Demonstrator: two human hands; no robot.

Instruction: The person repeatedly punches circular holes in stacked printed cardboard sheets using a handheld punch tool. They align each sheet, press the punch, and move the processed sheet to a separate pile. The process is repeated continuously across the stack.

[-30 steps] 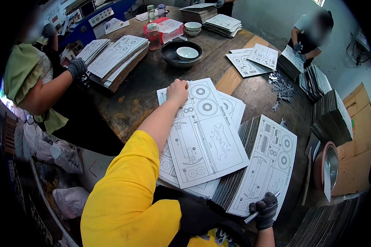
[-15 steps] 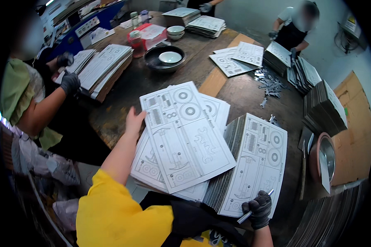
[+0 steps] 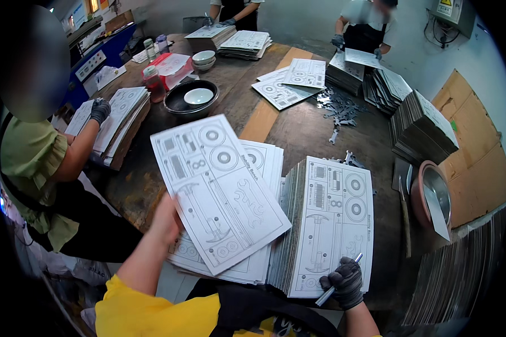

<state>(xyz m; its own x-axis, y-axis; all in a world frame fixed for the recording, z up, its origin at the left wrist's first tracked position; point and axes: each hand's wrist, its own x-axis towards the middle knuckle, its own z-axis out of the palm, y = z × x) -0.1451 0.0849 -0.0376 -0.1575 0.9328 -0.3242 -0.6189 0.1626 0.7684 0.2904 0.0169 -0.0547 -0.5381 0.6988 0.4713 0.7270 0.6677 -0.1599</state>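
Note:
My left hand, bare, grips the left edge of a white printed board with tool and wheel drawings; its fingers are partly hidden behind it. The board lies tilted above a stack of similar boards. My right hand, in a dark grey glove, is closed round a slim silver metal rod. That hand rests on the lower part of the top board of a taller stack beside the first.
Loose small metal wrenches lie beyond the right stack. Further right are a pinkish basin, a wooden-handled tool and another board stack. A black bowl stands far left. Co-workers handle boards at the left and far side.
The view has shifted, moving the scene leftward. My left hand now grips lower on the board's left edge. My right hand keeps the rod. The far-right co-worker now holds up a board.

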